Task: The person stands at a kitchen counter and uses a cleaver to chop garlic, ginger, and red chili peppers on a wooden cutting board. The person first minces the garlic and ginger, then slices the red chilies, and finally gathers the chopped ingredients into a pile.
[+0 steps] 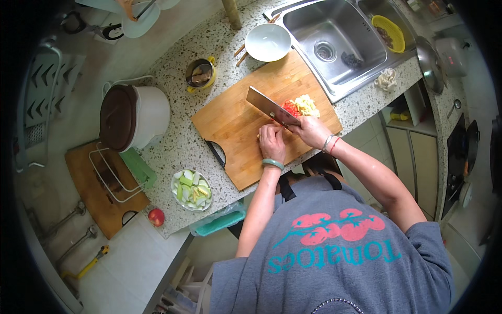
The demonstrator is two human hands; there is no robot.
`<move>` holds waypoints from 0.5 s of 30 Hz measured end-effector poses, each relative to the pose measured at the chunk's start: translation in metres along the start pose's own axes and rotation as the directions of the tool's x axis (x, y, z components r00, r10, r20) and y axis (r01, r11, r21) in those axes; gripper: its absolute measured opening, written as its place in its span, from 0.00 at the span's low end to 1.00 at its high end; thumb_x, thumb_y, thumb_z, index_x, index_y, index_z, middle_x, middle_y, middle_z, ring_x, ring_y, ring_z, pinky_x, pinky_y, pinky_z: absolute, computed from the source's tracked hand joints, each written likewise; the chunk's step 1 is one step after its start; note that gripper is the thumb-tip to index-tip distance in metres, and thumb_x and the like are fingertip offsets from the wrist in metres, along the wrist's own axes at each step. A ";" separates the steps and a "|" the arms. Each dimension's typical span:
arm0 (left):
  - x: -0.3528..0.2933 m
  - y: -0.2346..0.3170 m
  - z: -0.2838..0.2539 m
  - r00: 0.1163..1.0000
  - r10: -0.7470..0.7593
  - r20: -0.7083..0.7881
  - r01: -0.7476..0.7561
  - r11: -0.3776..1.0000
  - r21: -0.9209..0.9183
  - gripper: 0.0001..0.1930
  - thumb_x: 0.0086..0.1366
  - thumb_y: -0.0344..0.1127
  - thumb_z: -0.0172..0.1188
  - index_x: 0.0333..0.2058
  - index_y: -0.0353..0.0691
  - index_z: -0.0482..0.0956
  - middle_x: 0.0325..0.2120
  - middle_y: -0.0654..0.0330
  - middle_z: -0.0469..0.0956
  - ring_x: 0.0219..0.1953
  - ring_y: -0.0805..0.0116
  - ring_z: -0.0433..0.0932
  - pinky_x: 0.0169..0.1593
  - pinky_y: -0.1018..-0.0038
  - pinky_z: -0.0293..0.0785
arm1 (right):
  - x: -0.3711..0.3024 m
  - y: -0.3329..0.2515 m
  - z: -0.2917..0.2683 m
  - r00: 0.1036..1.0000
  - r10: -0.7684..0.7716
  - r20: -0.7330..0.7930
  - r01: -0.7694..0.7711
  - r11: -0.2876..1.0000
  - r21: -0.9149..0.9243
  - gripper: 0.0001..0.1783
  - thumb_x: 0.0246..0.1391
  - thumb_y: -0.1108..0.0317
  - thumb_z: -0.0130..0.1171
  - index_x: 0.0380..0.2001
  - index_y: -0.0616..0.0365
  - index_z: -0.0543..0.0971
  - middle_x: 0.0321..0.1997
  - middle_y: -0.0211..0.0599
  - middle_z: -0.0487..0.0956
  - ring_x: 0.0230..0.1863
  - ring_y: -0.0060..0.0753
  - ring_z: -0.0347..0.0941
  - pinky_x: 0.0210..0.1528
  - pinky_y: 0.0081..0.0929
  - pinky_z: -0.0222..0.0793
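Observation:
My right hand (312, 132) grips a broad cleaver (265, 104), its blade slanting up and left over the wooden cutting board (230, 131). Close beside the blade, my left hand (272, 140) rests on the board with its fingers curled. Whatever lies under those fingertips is mostly hidden. Just beyond the right hand are a small heap of chopped red pieces (291, 107) and, touching it, a heap of chopped pale yellow pieces (307, 106). A few red bits stick near the blade's lower edge.
A white bowl (267, 43) stands behind the board, near the steel sink (314, 31). Leftward are a small yellow-handled pot (201, 73), a white rice cooker with a brown lid (151, 110), a plate of cut green vegetables (192, 190) and a red apple (156, 217).

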State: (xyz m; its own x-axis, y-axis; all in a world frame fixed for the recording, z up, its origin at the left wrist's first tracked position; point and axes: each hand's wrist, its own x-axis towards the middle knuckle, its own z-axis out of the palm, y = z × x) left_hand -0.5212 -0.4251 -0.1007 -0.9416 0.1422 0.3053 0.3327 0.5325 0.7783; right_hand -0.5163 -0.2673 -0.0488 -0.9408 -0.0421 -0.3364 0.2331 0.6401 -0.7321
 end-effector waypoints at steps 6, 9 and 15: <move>0.006 0.000 -0.002 0.997 0.055 0.048 -0.055 0.998 -0.009 0.06 0.57 0.24 0.61 0.27 0.37 0.71 0.29 0.52 0.74 0.35 0.51 0.73 0.42 0.61 0.70 | 0.020 0.012 0.019 0.998 -0.015 -0.066 0.021 0.996 0.081 0.16 0.56 0.57 0.56 0.35 0.59 0.83 0.31 0.59 0.79 0.36 0.58 0.78 0.41 0.46 0.74; 0.003 0.000 -0.011 0.991 0.039 0.125 -0.036 0.999 -0.028 0.06 0.57 0.24 0.61 0.28 0.37 0.72 0.28 0.53 0.74 0.35 0.51 0.72 0.41 0.61 0.70 | 0.028 0.001 0.013 1.000 -0.020 -0.009 0.021 0.995 0.100 0.16 0.58 0.56 0.53 0.36 0.54 0.84 0.31 0.54 0.80 0.36 0.56 0.79 0.39 0.43 0.74; 0.008 0.018 -0.010 0.950 -0.301 0.088 0.313 0.918 -0.242 0.07 0.66 0.29 0.60 0.42 0.35 0.78 0.35 0.58 0.80 0.34 0.71 0.77 0.39 0.73 0.74 | -0.001 -0.014 -0.027 0.987 -0.076 -0.144 0.083 0.996 0.043 0.12 0.59 0.61 0.55 0.36 0.58 0.78 0.27 0.52 0.79 0.33 0.57 0.78 0.34 0.47 0.72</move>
State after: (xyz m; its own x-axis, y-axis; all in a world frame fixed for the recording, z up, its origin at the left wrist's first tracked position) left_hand -0.5226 -0.4229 -0.0786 -0.9988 0.0487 0.0072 0.0230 0.3319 0.9430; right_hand -0.5252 -0.2558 -0.0219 -0.9814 0.0203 -0.1907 0.1644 0.6010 -0.7822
